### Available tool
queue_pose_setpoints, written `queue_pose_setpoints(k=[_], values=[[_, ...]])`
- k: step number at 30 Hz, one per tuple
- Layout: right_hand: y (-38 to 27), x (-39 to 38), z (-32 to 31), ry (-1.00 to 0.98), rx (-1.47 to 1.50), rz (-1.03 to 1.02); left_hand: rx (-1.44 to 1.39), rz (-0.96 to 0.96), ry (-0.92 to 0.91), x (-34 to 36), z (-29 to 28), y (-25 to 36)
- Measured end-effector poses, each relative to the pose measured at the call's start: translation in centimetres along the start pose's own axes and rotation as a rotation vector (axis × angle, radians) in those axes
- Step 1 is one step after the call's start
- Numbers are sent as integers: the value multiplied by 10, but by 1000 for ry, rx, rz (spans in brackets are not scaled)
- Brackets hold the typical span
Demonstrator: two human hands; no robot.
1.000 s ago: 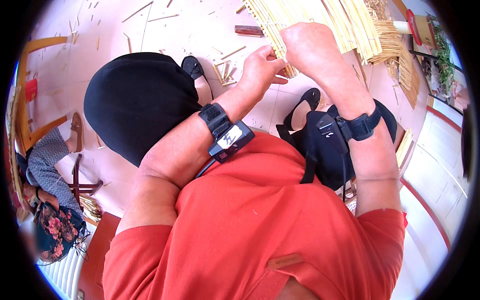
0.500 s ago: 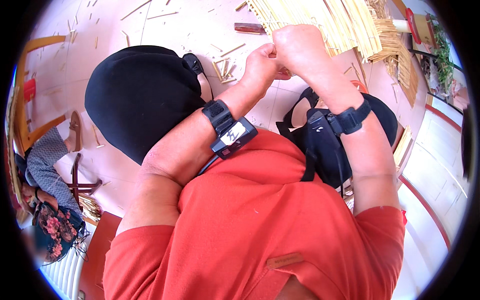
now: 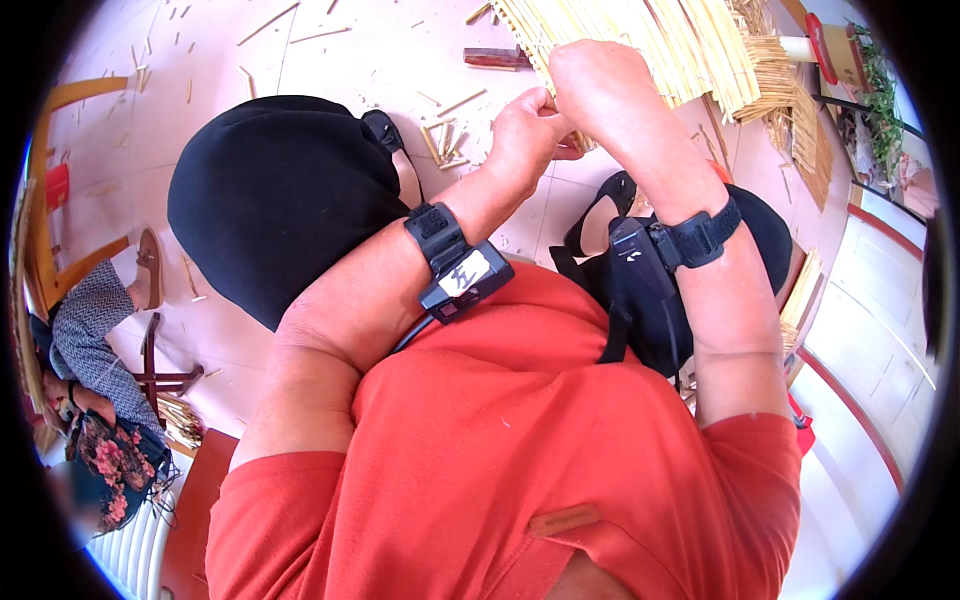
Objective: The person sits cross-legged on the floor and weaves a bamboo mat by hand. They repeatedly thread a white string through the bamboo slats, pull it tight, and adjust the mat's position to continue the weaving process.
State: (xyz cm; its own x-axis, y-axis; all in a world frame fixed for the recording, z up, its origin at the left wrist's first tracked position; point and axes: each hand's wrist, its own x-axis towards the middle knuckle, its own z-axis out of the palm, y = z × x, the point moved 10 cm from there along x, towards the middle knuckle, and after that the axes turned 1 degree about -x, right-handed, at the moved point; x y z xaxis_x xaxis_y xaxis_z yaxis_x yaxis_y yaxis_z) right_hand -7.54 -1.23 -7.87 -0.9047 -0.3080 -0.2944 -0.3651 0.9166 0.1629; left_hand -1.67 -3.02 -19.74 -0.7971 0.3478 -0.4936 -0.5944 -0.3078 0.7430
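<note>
A mat of pale yellow stalks (image 3: 665,45), laid side by side and bound in rows, lies at the top of the view. My left hand (image 3: 527,138) is at its near left corner, thumb and fingers pinched together on a bit of the stalk edge. Just to the right and above, my right hand (image 3: 608,85) is curled closed with its back toward me, over the mat's edge. Its fingertips, and whatever is in them, are hidden behind the hand. Both wrists wear black straps with small devices.
A dark reddish-brown wooden piece (image 3: 497,57) lies against the mat's left edge. Cut stalk bits (image 3: 447,140) are scattered on the tiled floor. Bundled stalks (image 3: 775,75) lie to the right. A seated person (image 3: 100,340) and a wooden chair (image 3: 92,88) are at the left.
My right hand has shifted slightly up. My left hand has barely moved and keeps its pinch at the mat's corner.
</note>
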Motion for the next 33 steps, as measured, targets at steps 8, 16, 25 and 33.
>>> queue_pose_setpoints(k=[8, 16, 25, 33], values=[[-16, -2, 8, -43, 8, -37, -33, 6, 76, -9, -1, 13], [-15, 4, 20, -68, 29, 44, -46, 3, 85, -10, -3, 16], [7, 1, 18, -45, 197, 29, 168, -114, -100, -4, 4, 4], [92, -84, 2, -148, 315, 275, 21, 149, 141, 4, -53, 83]])
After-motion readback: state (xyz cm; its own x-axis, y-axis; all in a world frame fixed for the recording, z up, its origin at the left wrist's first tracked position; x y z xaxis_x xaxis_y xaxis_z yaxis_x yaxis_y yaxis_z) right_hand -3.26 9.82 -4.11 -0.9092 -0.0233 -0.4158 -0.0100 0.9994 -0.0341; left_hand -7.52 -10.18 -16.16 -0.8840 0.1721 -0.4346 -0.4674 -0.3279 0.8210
